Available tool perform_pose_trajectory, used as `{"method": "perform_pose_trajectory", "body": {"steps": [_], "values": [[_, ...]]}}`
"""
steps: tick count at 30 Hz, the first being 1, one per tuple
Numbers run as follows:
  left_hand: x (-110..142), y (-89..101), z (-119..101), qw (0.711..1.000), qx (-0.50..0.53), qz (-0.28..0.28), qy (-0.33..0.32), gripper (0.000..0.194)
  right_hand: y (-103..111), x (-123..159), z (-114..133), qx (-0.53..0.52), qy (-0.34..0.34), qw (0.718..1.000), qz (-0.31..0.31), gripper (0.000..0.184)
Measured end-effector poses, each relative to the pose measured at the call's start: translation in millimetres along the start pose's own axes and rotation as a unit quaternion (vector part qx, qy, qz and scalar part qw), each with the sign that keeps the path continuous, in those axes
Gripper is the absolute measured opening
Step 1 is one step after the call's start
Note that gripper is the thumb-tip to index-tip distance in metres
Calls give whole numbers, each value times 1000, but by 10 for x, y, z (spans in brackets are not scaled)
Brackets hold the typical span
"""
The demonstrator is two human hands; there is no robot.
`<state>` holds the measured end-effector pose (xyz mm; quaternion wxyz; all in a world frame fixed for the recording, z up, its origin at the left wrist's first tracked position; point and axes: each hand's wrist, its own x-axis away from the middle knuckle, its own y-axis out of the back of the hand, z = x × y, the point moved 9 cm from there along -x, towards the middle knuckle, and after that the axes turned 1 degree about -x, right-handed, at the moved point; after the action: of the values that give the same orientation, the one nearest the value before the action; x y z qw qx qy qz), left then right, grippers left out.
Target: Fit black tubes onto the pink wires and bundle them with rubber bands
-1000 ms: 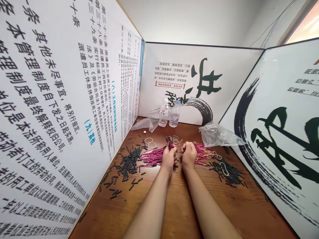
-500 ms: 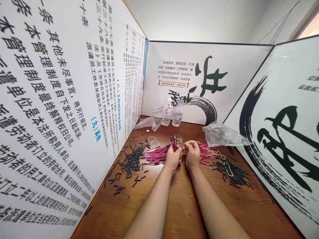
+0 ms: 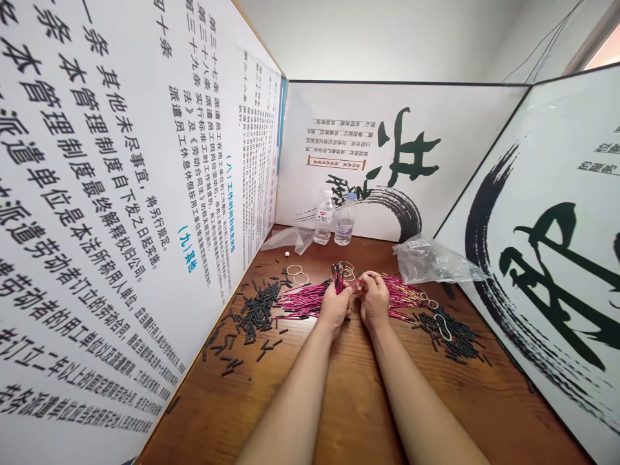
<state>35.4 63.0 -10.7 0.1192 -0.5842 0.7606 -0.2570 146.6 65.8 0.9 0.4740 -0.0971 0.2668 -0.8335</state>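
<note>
My left hand (image 3: pixel 335 306) is closed round a small bundle of red-and-black wires (image 3: pixel 338 278) whose dark tips point up. Close beside it, my right hand (image 3: pixel 374 301) pinches a thin red wire between thumb and fingers; its exact end is hidden by the fingertips. More red-and-black wires (image 3: pixel 301 299) lie spread across the table under and to both sides of the hands. Short black tubes (image 3: pixel 261 310) form a loose heap on the left, and a second heap of black tubes (image 3: pixel 453 334) lies on the right.
Pale rings (image 3: pixel 300 278) lie behind the left heap, others near the right heap. Two water bottles (image 3: pixel 344 223) stand at the back of the wooden table (image 3: pixel 358 413). A clear plastic bag (image 3: pixel 431 261) lies back right. Printed panels (image 3: pixel 465 123) wall in the table on three sides.
Both hands stay almost in place, with only slight finger movement at the wires. The camera view has shifted a little.
</note>
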Motion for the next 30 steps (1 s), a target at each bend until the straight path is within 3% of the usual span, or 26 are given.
{"method": "perform_pose_trajectory", "body": {"steps": [7, 18, 24, 30], "values": [[8, 9, 0, 1000, -1, -6, 4, 35, 1, -16, -41, 39, 6, 999, 1, 27], [25, -13, -4, 1000, 14, 5, 12, 35, -75, 49, 8, 157, 74, 984, 28, 23], [15, 9, -12, 1000, 23, -3, 9, 34, -76, 89, 151, 148, 136, 980, 6, 33], [3, 20, -10, 999, 32, -1, 4, 35, -97, 146, 251, 182, 165, 969, -5, 29]]}}
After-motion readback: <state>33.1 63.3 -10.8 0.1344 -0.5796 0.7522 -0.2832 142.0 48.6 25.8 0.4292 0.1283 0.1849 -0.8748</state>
